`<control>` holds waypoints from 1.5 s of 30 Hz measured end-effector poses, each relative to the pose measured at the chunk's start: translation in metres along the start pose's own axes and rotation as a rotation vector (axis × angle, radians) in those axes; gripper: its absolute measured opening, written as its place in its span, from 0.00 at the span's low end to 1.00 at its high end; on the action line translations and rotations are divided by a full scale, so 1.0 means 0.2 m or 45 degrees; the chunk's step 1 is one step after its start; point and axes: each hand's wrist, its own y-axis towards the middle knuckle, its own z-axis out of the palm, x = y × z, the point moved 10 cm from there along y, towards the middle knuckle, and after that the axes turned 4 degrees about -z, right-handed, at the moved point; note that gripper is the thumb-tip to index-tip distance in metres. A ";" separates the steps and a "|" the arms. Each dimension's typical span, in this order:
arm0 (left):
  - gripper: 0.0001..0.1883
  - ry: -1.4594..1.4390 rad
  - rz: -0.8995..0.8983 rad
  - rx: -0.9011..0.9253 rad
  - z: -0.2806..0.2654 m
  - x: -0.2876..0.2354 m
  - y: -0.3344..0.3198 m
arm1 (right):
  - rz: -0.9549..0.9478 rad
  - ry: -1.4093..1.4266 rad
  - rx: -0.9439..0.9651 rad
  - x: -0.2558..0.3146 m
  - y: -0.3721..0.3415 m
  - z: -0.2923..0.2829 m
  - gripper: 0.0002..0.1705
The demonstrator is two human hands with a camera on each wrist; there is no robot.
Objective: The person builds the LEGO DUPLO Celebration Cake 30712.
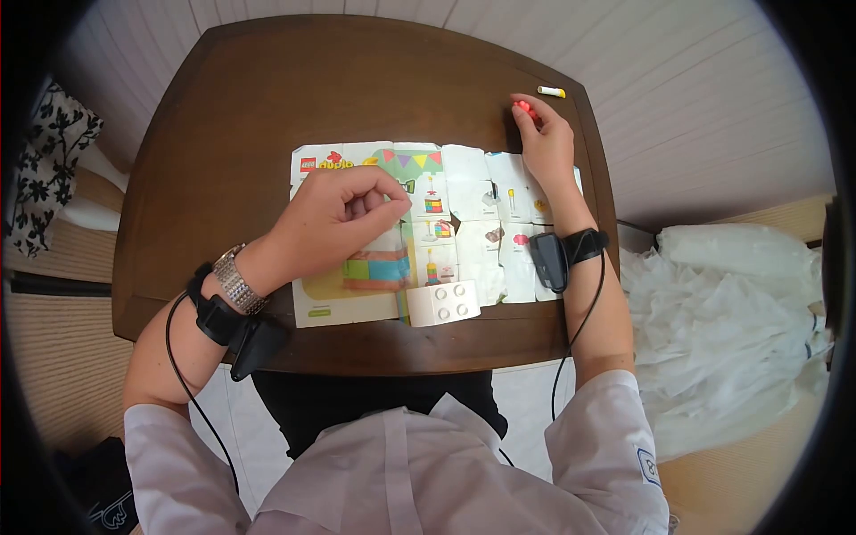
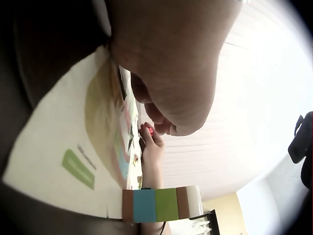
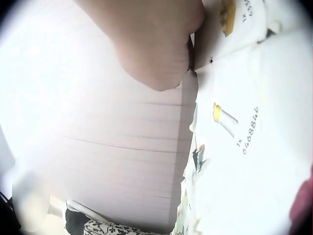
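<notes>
At the table's far right my right hand pinches a small bright red toy piece between thumb and fingers. The same red piece shows in the left wrist view; its full shape is hidden by the fingers. My left hand hovers over the printed instruction sheet, fingers loosely curled, with nothing seen in it. Nearer my body stands a stack of toy bricks with a white, four-studded top. From the side, this brick stack shows brown, blue, green, brown and white layers.
A small white and yellow piece lies by the far right edge of the brown wooden table. The creased sheet covers the table's middle. White plastic wrapping lies right of the table, and a pale wall rises behind.
</notes>
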 end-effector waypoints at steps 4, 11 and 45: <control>0.08 0.031 0.073 -0.033 -0.02 -0.01 0.00 | 0.013 0.396 -0.120 -0.02 0.01 0.00 0.18; 0.07 0.036 0.032 0.014 0.00 -0.02 -0.01 | 0.247 0.866 0.106 0.36 -0.11 -0.14 0.22; 0.07 0.043 0.105 0.038 0.02 -0.02 -0.02 | -0.570 0.455 0.315 0.98 -0.83 -0.29 0.19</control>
